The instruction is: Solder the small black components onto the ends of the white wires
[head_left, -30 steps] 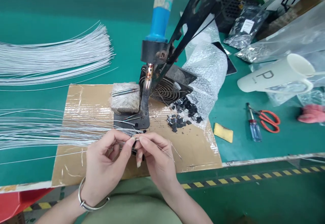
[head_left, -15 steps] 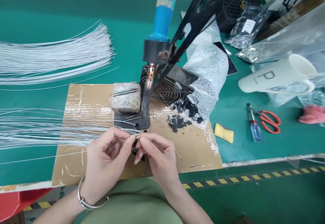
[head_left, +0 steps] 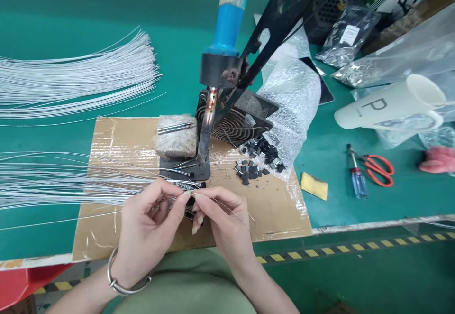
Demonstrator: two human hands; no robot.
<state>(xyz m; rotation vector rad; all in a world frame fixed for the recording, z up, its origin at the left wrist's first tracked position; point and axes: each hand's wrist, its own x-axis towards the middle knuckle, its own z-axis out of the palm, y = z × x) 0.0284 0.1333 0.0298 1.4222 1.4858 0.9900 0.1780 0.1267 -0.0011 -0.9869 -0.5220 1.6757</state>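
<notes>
My left hand (head_left: 152, 224) is closed in a pinch on the end of a thin wire, over the cardboard sheet. Fingertip to fingertip with it, my right hand (head_left: 227, 221) also pinches thin wire (head_left: 234, 213), whose loose ends stick out to the right past the knuckles. What lies exactly between the fingertips is too small to make out. Just beyond them runs a bundle of white wires (head_left: 106, 188), some ending in small black connectors (head_left: 203, 185). A fixed soldering iron (head_left: 205, 133) points down onto a dark base (head_left: 204, 172) past the hands.
More white wires (head_left: 78, 79) lie at the far left. Black connector pieces (head_left: 263, 150) are heaped beside bubble wrap (head_left: 289, 105) and a small fan (head_left: 231, 129). Rightward are a yellow sponge (head_left: 314, 186), a screwdriver (head_left: 358, 179), red-handled scissors (head_left: 380, 170) and a white mug (head_left: 384, 105).
My right hand has shifted slightly to the right, its lower fingers drawing away from the connectors. The left hand stays almost in place, and the fingertips still meet.
</notes>
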